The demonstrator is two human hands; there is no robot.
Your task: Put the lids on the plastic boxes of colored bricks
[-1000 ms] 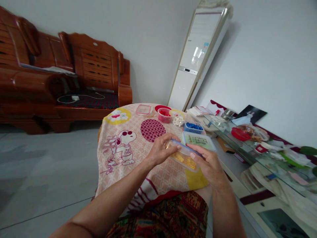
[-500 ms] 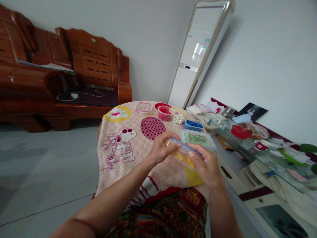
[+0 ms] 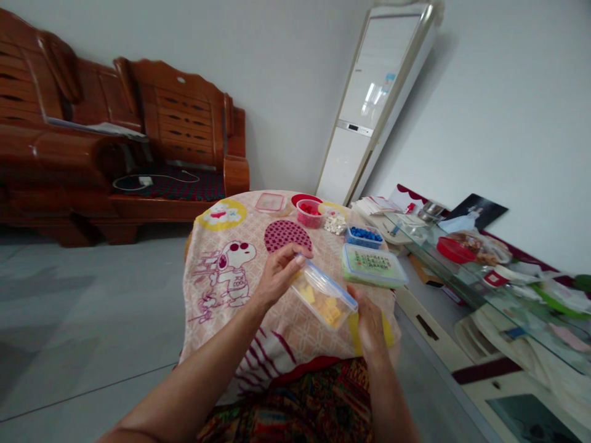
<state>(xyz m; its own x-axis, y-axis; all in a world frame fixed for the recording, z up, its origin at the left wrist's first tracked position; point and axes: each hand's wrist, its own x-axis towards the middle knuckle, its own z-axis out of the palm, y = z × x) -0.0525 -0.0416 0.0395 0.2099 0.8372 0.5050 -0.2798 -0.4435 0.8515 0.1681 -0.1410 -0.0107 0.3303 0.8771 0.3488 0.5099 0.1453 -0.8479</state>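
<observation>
A clear plastic food container [image 3: 318,306] with a blue-rimmed lid [image 3: 323,278] is held tilted above the table, yellow pieces [image 3: 329,304] showing through its side. My left hand [image 3: 278,275] grips its left end, thumb on top near the lid's rim. At the opposite end, my right hand [image 3: 370,323] holds the right corner; part of its fingers is hidden. Just beyond lies a closed box with a light-blue rim and green contents [image 3: 373,266], dark writing on its lid. Behind it stands an open tub of blue pieces [image 3: 364,235].
Further back on the cloth-covered table [image 3: 258,240] are white pieces [image 3: 335,223], a round tub of red pieces [image 3: 309,213], a red lid [image 3: 305,199] and a pink-rimmed lid [image 3: 271,202]. A cluttered glass-topped cabinet [image 3: 466,295] borders the right side.
The container has moved slightly left and down and tipped, so its right end hangs lower and its side shows more. My right hand has shifted down to the corner; both hands stay on it.
</observation>
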